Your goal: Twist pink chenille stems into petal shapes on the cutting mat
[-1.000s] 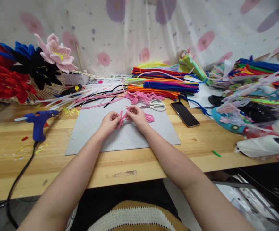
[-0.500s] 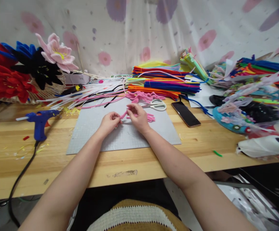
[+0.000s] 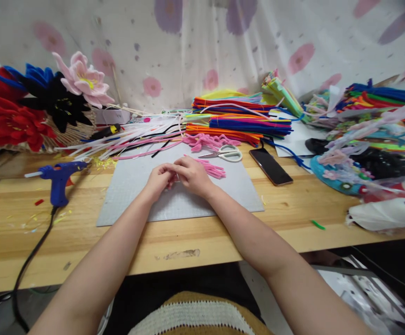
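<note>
Over the grey cutting mat (image 3: pixel 118 200) my two hands meet, fingertips touching. My left hand (image 3: pixel 162 179) is closed in a pinch. My right hand (image 3: pixel 193 174) is closed too, its fingers bent over the left fingertips. The pink pipe cleaner piece between them is now hidden by the fingers. Just right of my right hand lie several short pink pipe cleaner pieces (image 3: pixel 214 169). Scissors (image 3: pixel 227 153) with pale handles rest behind these, and bent pink pipe cleaners (image 3: pixel 207 141) lie at the mat's far edge.
A blue glue gun (image 3: pixel 60 179) stands on the left, its cable running off the front edge. A phone (image 3: pixel 271 166) lies right of the mat. Behind are bundles of coloured pipe cleaners (image 3: pixel 251 124). Fuzzy flowers (image 3: pixel 84 81) fill the back left; wrapped craft items (image 3: pixel 342 174) crowd the right.
My hands have come together, and the right fingers have lowered over the left ones. The pink pipe cleaner visible between them before is now covered.
</note>
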Demonstrator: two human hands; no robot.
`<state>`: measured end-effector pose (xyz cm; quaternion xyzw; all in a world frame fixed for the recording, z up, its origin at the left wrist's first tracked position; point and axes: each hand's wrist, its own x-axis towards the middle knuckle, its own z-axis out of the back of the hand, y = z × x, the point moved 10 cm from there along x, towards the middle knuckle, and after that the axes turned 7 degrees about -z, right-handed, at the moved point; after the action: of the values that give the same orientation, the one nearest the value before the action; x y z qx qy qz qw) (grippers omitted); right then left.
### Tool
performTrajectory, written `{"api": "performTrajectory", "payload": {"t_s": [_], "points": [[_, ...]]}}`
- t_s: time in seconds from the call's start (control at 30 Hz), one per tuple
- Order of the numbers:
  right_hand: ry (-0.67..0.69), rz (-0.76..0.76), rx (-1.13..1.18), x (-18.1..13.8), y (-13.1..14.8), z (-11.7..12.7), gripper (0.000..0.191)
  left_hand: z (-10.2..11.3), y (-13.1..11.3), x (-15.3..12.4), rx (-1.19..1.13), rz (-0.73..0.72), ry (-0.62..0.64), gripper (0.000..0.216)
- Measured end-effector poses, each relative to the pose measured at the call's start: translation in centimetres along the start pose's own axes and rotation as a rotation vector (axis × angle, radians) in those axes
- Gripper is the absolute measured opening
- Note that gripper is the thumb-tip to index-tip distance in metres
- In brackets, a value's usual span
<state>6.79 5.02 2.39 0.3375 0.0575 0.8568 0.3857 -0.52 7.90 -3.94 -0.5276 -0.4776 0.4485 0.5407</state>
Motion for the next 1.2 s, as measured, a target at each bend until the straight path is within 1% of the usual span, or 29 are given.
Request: {"api": "performTrajectory", "payload": {"t_s": [0.1,0.17,0.23,0.3,0.33,0.4,0.47,0.63,0.73,0.8,0.87,1.0,1.07,1.2], "points": [[-0.048,-0.085,0.050,0.2,-1.2,0.4,0.037,0.2,0.3,0.1,-0.207,0.062,-0.016,0.012],[-0.099,-0.174,0.167,0.1,-2.5,0.9,0.037,0.6,0.3,0.1,-0.305,0.085,-0.046,0.015],[-0.109,-0.295,0.376,-0.1,-4.0,0.6,0.044,0.9,0.2,0.2,-0.363,0.095,-0.062,0.016],[-0.059,-0.431,0.633,-0.4,-5.4,-0.7,0.050,0.8,0.1,0.1,-0.390,0.099,-0.052,0.015],[-0.028,-0.491,0.749,-0.6,-5.9,-1.4,0.049,0.7,0.1,0.1,-0.389,0.102,-0.038,0.015],[0.011,-0.566,0.903,-0.9,-6.4,-2.5,0.038,0.4,0.1,0.0,-0.365,0.110,-0.009,0.015],[-0.011,-0.608,0.971,-1.0,-7.0,-2.6,0.031,0.2,0.1,-0.1,-0.335,0.126,0.004,0.013],[-0.214,-0.729,1.034,-1.9,-10.0,-0.9,0.033,0.7,0.5,0.0,-0.360,0.163,-0.015,0.011],[-0.217,-0.793,1.094,-2.3,-11.2,-0.7,0.031,0.9,0.5,0.0,-0.329,0.167,0.008,0.012],[-0.203,-0.812,1.129,-2.4,-11.4,-0.6,0.030,0.8,0.3,0.0,-0.310,0.155,0.029,0.013],[-0.215,-0.806,1.150,-2.4,-11.3,-0.4,0.030,0.5,0.3,-0.1,-0.299,0.154,0.053,0.014],[-0.245,-0.776,1.238,-2.0,-10.2,-0.4,0.028,0.0,0.4,-0.3,-0.304,0.161,0.071,0.019],[-0.199,-0.767,1.309,-1.6,-9.2,-1.1,0.030,-0.2,0.4,-0.4,-0.316,0.152,0.058,0.021],[-0.032,-0.796,1.385,-1.3,-7.7,-3.2,0.035,-0.8,0.7,-0.7,-0.310,0.160,0.083,0.022]]}}
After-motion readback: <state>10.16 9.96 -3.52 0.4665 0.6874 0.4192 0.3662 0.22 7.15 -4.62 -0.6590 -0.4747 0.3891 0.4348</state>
